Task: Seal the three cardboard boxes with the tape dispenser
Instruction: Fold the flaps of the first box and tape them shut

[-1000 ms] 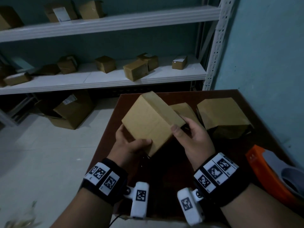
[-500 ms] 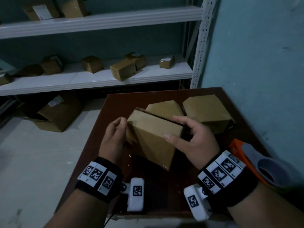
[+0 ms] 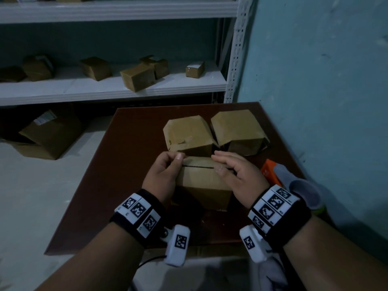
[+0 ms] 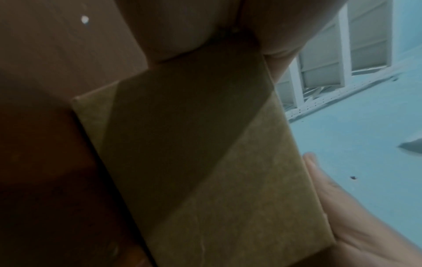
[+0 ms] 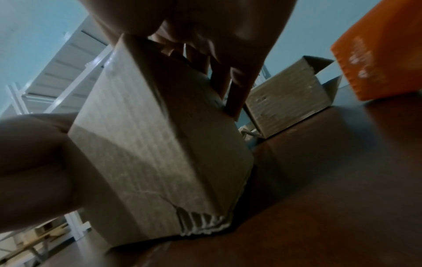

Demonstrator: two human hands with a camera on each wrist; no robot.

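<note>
Three brown cardboard boxes stand on the dark table. The near box rests on the table with its two top flaps folded down and a dark seam between them. My left hand grips its left end, fingers curled over the top edge. Over the right end curls my right hand, its thumb on the seam. In the wrist views the same box fills the frame. Behind it sit the middle box and the right box. The orange tape dispenser lies to the right, untouched.
The teal wall runs close along the table's right side. White shelving with several small boxes stands behind the table. A large carton lies on the floor to the left.
The near box was held tilted above the table and now rests on it with its flaps shut. Both hands have shifted to its top ends.
</note>
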